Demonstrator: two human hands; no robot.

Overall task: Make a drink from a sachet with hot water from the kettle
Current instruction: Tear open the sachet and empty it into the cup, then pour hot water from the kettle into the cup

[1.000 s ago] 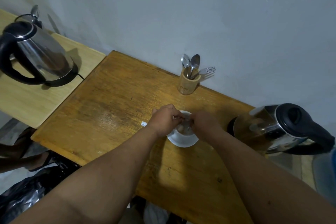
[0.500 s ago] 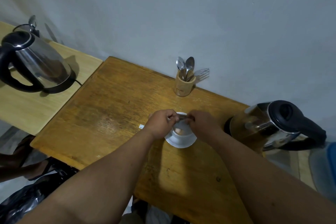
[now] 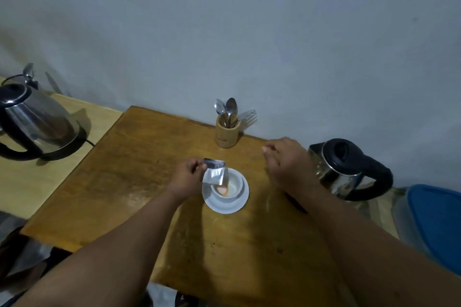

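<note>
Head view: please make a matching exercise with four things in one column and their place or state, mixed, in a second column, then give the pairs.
Things:
1. sachet
2. cup
3. spoons
4. right-side kettle

Places or states:
A. standing in the wooden holder near the wall
B. on the white saucer, pinkish powder inside
C. beside the right hand
D. pinched by the left hand, tilted over the cup

Pairs: 1-D, 2-B, 3-A, 4-C

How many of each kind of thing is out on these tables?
Kettles: 2
Cups: 1
Saucers: 1
Sachets: 1
Cutlery holders: 1
Spoons: 2
Forks: 1
Total: 9
</note>
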